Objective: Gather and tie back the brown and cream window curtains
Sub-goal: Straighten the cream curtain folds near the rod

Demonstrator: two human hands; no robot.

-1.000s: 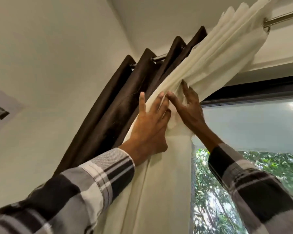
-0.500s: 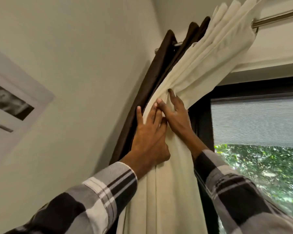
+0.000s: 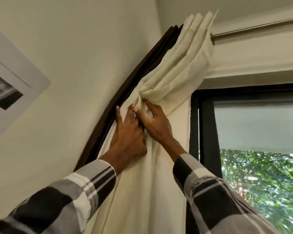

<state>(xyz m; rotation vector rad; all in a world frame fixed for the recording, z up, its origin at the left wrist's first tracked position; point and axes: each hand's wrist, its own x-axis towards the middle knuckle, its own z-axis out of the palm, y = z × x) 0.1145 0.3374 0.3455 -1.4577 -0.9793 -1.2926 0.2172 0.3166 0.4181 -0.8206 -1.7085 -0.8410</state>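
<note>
Curtains are what both our hands work on, high at the left end of the window. Nearest to us, our plaid sleeves (image 3: 85, 188) reach upward. Our left hand (image 3: 127, 137) lies on the cream curtain (image 3: 142, 191), its fingers extended along the folds and one finger up at the seam beside the brown curtain (image 3: 125, 92); it seems to press the cloth flat so the bundle does not spread. Just right of it and touching it, our right hand (image 3: 156, 125) reaches into the bunched knot of cream cloth (image 3: 142, 97), its fingers splayed and partly buried; whether this grip pinches a fold or only pushes, we cannot tell. Above the hands the cream pleats fan out to the curtain rod (image 3: 254, 29), drawn tight toward the knot, which we judge is why both hands meet there: to tuck or hold the gather. The brown curtain is stacked narrow to the left of the hands, against the wall (image 3: 66, 56). Beyond, to the right of the hands, the window frame (image 3: 206, 132) stands uncovered, with green foliage (image 3: 264, 183) outside.
</note>
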